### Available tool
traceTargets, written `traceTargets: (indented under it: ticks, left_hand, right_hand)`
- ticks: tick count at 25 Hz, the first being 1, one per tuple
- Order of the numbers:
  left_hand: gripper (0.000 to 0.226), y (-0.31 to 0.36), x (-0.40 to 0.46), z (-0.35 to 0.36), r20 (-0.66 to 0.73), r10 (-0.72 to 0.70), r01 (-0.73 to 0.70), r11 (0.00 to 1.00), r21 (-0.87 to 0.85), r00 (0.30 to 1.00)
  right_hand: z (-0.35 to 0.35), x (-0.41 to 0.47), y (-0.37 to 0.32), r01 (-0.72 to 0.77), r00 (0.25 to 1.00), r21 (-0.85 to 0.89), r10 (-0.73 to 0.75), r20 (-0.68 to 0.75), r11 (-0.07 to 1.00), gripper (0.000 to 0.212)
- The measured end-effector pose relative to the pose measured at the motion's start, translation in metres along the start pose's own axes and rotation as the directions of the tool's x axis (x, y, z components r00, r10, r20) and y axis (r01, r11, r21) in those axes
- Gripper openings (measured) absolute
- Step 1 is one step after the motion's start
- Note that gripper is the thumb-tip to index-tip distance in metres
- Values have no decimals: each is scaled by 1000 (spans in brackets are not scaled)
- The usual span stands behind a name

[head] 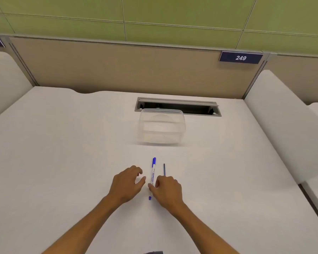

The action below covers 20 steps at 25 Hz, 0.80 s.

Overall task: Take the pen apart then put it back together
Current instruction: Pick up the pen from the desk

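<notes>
Both forearms reach forward from the bottom edge and angle toward each other, bare to the wrists. The left hand (127, 184) is palm down, its fingers loosely curled and spread, the thumb stretched toward the other hand with a gap between thumb and fingers; it holds nothing. The right hand (166, 189) is also knuckles up, fingers bent under, thumb and forefinger drawn close together at the tips.

Viewpoint: head-worn, above the near edge of the desk (62, 143).
Facing: forward and down, toward the partition (117, 70) at 12 o'clock.
Nearness: forearms entered from 6 o'clock, close below.
</notes>
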<state>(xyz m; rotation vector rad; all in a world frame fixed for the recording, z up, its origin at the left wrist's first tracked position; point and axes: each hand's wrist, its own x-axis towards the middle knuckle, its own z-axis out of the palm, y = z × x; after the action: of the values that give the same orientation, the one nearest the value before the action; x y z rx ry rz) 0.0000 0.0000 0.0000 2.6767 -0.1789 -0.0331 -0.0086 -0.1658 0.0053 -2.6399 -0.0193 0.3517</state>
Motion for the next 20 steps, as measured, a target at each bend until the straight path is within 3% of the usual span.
traceTargets:
  ticks: [8, 14, 20]
  left_hand:
    - [66, -9, -21, 20, -45, 36, -37, 999, -29, 998]
    - [55, -5, -24, 25, 18, 13, -13, 1000, 2, 1000]
    - [50, 13, -9, 17, -46, 330, -327, 943, 55, 943]
  right_hand:
    - [20, -14, -1, 34, 999, -92, -35, -7, 995, 35]
    - [15, -16, 1, 7, 998, -14, -8, -66, 1000, 30]
    - [-9, -31, 6, 73, 976, 194, -29, -216, 978, 32]
